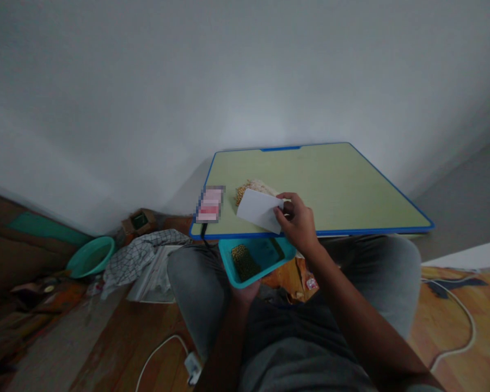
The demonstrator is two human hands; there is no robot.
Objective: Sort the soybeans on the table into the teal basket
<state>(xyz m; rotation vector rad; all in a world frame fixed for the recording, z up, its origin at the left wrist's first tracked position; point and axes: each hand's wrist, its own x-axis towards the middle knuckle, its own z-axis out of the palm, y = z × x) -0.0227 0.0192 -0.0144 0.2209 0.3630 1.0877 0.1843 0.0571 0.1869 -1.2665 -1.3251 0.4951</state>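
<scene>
Head view shows the right hand [297,220] pinching a white card [258,208] between thumb and fingers, just before yellow beans [240,194] and pale grain [262,187] heaped on the blue-edged table [330,182]. Below its near edge, the left hand [246,293] holds a turquoise plastic container [242,284], fingers hidden underneath; small green grains [248,267] lie inside.

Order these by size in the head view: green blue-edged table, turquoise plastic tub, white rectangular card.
1. Green blue-edged table
2. Turquoise plastic tub
3. White rectangular card
</scene>
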